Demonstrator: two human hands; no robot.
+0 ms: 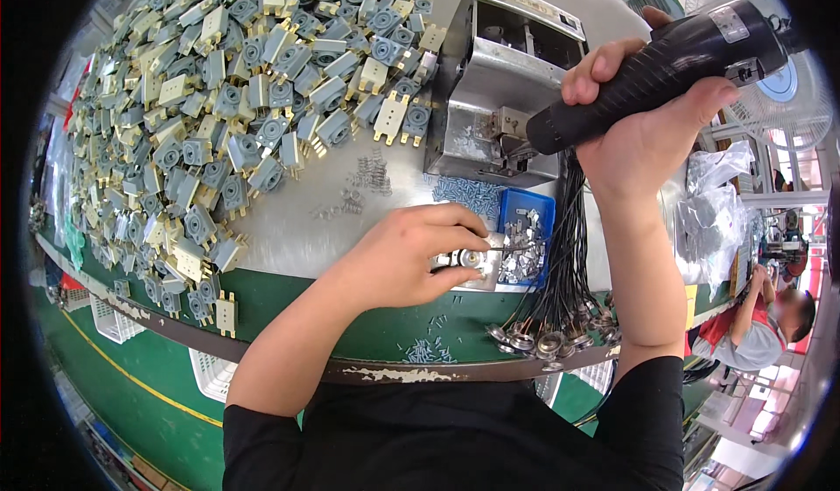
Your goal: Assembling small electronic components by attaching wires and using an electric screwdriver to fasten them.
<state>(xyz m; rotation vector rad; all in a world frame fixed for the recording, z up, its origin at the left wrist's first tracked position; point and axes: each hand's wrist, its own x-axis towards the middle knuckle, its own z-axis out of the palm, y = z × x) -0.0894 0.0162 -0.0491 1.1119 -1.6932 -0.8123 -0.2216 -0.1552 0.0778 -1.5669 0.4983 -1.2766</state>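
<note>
My right hand (643, 145) is wrapped round a black electric screwdriver (626, 88). The screwdriver's narrow end points down-left at the outlet of a metal screw feeder (472, 132). My left hand (398, 255) pinches a small round metal part (471, 259) between thumb and fingers. That part sits at a small metal plate (493, 268), and a thin dark wire runs rightward from it. Close by on the right is a blue tray (549, 215) of small silver metal pieces (523, 259). The fingers hide some of the part.
A big heap of grey and cream switch-like housings (262, 80) covers the left. Loose springs (372, 174), blue screws (468, 195) and more screws (429, 349) lie about. Black cables (564, 263) with round metal ends hang at the front edge. Another person (752, 333) works at right.
</note>
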